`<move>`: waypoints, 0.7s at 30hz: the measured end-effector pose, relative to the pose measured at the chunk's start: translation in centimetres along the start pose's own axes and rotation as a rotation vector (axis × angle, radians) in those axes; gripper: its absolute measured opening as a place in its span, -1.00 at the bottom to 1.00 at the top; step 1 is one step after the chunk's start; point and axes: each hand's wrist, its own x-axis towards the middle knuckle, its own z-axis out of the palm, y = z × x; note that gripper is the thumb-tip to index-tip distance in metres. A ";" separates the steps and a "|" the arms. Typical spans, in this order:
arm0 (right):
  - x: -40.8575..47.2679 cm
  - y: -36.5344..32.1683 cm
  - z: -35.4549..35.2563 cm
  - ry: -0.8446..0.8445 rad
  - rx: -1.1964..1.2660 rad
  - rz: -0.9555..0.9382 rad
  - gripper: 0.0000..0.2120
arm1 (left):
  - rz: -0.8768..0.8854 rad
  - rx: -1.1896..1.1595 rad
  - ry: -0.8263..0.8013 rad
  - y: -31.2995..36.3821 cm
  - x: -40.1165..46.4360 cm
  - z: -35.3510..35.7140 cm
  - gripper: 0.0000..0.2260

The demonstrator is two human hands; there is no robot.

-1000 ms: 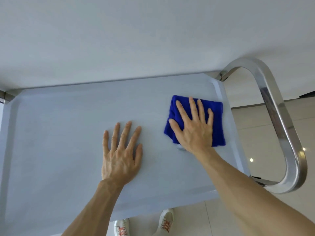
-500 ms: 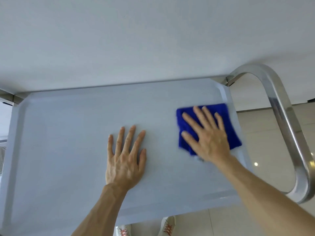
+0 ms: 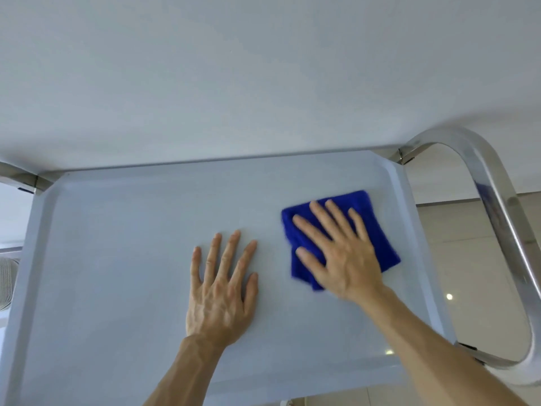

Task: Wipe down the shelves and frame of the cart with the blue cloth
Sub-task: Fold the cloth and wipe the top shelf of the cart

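Note:
The cart's pale grey top shelf (image 3: 117,259) fills the lower half of the view, with a raised rim all round. A folded blue cloth (image 3: 377,232) lies flat on its right side, close to the right rim. My right hand (image 3: 339,253) presses down on the cloth with fingers spread, covering its middle. My left hand (image 3: 222,291) rests flat on the bare shelf just left of the cloth, fingers apart, holding nothing. The cart's chrome handle (image 3: 497,218) loops out past the right rim.
A white wall (image 3: 263,68) rises directly behind the cart's far edge. Glossy tiled floor (image 3: 468,259) shows through the handle loop at right. A chrome frame corner (image 3: 26,177) sits at the far left.
My right hand has slid the cloth to the right and a little away from me, turning it slightly, then back a touch. My left hand stays planted on the shelf.

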 end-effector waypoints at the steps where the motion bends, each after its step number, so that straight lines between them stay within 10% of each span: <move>1: 1.3 1.3 -0.1 0.005 -0.022 0.079 -0.48 | 0.001 0.006 0.000 -0.1 0.0 0.1 -0.51; 7: 9.8 -1.4 0.7 0.007 -0.051 0.574 -0.38 | 0.005 0.025 -0.010 -0.3 0.0 0.3 -0.51; 14: 9.6 -5.7 1.3 -0.009 0.015 0.053 -0.43 | 0.005 0.049 -0.006 -0.3 0.0 0.4 -0.50; 21: 8.8 5.3 -0.8 -0.038 -0.058 0.238 -0.44 | -0.004 0.049 0.019 -0.2 0.1 0.6 -0.50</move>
